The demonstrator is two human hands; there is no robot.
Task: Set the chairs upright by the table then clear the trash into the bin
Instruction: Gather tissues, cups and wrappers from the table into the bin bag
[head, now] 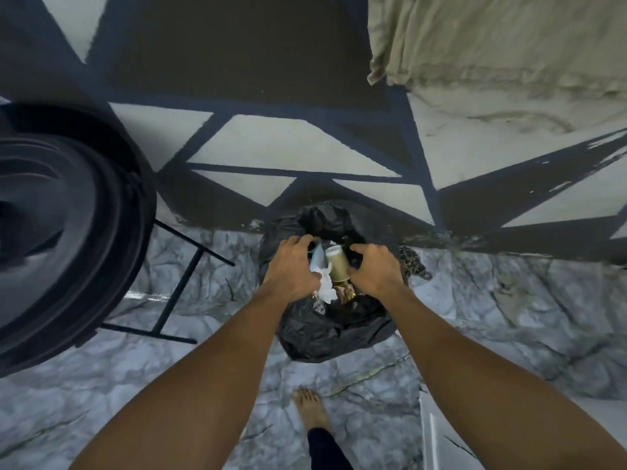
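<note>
A black bin bag (325, 330) stands on the marble floor against the wall, its mouth open. My left hand (291, 266) is over the bag's mouth with its fingers curled around crumpled white paper (325, 286) and a pale blue scrap. My right hand (373, 269) grips the bag's right rim. Between the two hands a tan paper cup (337, 264) lies tilted inside the bag, with more scraps under it. Whether the cup touches either hand is unclear.
A dark round table top (68, 232) fills the left side, with its black metal legs (176, 283) on the floor. A beige cloth (492, 45) hangs at top right. My bare foot (310, 410) stands behind the bag. A white edge (434, 432) shows at lower right.
</note>
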